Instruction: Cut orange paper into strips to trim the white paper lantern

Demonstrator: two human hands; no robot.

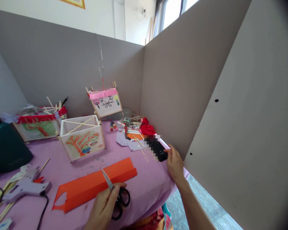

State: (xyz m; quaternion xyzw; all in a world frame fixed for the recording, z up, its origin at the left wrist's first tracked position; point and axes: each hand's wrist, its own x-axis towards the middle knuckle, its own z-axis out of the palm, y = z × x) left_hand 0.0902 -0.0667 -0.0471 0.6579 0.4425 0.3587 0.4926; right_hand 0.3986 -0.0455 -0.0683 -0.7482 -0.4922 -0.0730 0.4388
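Note:
My left hand [105, 204] is closed round the black handles of a pair of scissors [117, 196], their blades pointing up and left over a folded orange paper strip [93, 185] on the purple tablecloth. My right hand [174, 164] reaches to the table's right edge and touches a black phone [158, 150] lying against the grey partition; its fingers curl onto the phone's near end.
A paper lantern with a red tree drawing [83, 139] stands behind the strip, with two more lanterns [107, 102] [38, 124] further back. A glue gun [26, 187] with cable lies at left. Pens, sticks, paper scraps and red cloth [147, 127] crowd the back right. Grey partitions [182, 80] enclose the table.

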